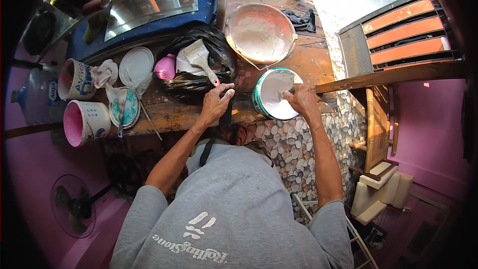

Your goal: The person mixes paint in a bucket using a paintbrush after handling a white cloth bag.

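Observation:
My right hand [301, 99] is closed at the rim of a white bucket with a green outside [256, 100]. It grips a tool whose end dips into the white paint [273, 92]; the fingers hide most of it, so its kind is unclear. My left hand [217, 103] is held over the table edge with its fingers stretched out and nothing in them. Just beyond its fingertips lies a wide paintbrush [199, 59] with pale bristles, handle toward me. The brush rests on a black plastic bag [223, 50], beside a pink bottle-like container [165, 67].
A large paint-smeared bucket [260, 32] stands farther back, next to a black cloth [301, 20]. Leftward on the wooden table [184, 113] are paint tubs [88, 122], lids [136, 66] and a thin stick [151, 119]. A wooden beam [393, 76] juts in from the right. A fan [74, 206] stands lower left.

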A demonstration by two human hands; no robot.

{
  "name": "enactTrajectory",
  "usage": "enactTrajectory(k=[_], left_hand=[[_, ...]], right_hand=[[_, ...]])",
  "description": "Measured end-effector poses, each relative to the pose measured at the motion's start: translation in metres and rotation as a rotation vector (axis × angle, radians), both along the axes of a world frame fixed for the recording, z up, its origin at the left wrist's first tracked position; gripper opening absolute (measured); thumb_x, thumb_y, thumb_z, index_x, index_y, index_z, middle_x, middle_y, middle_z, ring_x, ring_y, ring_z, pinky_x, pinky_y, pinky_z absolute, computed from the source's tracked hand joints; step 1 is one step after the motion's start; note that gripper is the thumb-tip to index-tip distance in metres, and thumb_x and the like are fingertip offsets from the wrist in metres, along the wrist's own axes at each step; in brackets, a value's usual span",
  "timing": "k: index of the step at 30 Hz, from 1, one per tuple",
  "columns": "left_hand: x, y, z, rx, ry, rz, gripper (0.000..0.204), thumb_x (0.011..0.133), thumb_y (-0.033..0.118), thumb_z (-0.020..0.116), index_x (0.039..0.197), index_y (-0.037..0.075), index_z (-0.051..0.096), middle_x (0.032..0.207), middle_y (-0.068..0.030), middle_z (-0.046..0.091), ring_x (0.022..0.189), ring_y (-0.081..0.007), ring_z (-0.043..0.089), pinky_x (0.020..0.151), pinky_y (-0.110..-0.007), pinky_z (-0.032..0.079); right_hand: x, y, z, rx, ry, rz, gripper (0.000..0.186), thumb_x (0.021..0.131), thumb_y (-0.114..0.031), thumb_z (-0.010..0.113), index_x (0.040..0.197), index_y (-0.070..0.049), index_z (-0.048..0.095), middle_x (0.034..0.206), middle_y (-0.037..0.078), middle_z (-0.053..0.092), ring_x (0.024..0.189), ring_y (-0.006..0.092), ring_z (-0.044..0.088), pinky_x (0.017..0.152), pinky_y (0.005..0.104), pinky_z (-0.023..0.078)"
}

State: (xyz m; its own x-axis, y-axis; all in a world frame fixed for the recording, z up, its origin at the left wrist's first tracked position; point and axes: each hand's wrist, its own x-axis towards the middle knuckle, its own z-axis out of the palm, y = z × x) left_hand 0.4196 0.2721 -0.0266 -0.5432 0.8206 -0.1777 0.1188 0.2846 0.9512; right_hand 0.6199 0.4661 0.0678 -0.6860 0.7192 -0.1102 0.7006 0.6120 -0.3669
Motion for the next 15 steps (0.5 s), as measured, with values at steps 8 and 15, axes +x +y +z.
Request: enactTrajectory(k=[8, 15], left_hand=[[0.017, 0.083, -0.006, 0.02, -0.455, -0.198, 0.034, 0.091, 0.029, 0.062, 0.112, 0.002, 0.063, 0.092, -0.002, 0.065, 0.081, -0.0071, 0.057, 0.071, -0.022, 0.047], [0.026, 0.083, 0.002, 0.017, -0.391, -0.168, 0.026, 0.091, 0.025, 0.063, 0.099, 0.0, 0.062, 0.089, -0.003, 0.064, 0.081, -0.0075, 0.058, 0.07, -0.024, 0.049]], right_hand=[[-0.004, -0.007, -0.012, -0.132, 0.144, 0.068, 0.035, 0.073, -0.026, 0.064, 0.085, 0.006, 0.065, 0.073, 0.028, 0.061, 0.071, 0.0428, 0.062, 0.069, 0.0444, 0.051], [0.007, 0.004, -0.009, -0.071, 0.0, -0.094, 0.033, 0.075, -0.026, 0.066, 0.083, 0.006, 0.064, 0.079, 0.028, 0.063, 0.08, 0.0426, 0.063, 0.073, 0.0481, 0.05]])
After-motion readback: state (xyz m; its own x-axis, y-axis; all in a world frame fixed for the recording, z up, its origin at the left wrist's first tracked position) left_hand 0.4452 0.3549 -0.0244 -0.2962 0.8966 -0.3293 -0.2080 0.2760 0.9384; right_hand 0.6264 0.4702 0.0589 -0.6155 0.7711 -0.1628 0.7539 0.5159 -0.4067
